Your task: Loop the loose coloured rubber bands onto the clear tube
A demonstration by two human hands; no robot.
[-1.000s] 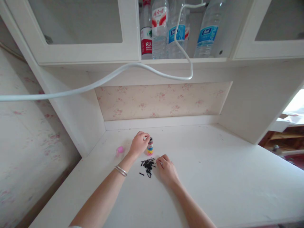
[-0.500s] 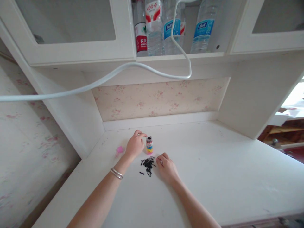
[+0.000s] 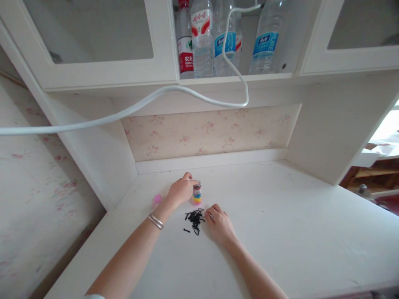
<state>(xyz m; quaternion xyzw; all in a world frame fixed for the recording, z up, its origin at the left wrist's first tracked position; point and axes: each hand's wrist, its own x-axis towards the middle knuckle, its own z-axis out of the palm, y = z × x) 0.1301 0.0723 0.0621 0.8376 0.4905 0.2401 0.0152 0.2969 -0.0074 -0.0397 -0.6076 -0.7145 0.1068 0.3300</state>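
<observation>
A small clear jar (image 3: pixel 196 193) with coloured bands inside stands on the white desk (image 3: pixel 280 232). My left hand (image 3: pixel 180 190) curls round the jar's left side, fingers closed against it. Just in front lies a small pile of black hair ties (image 3: pixel 194 218). My right hand (image 3: pixel 218 222) rests on the desk at the pile's right edge, its fingertips pinched together on the ties. A silver bangle sits on my left wrist.
A pink lid (image 3: pixel 156 201) lies left of the jar. Several water bottles (image 3: pixel 202 37) stand on the shelf above, between glass cabinet doors. A white cable (image 3: pixel 124 112) hangs across the view. Flowered wallpaper backs the alcove.
My left hand has dropped from the jar's top to its left side. My right hand has stayed at the pile of ties. The camera has shifted slightly.
</observation>
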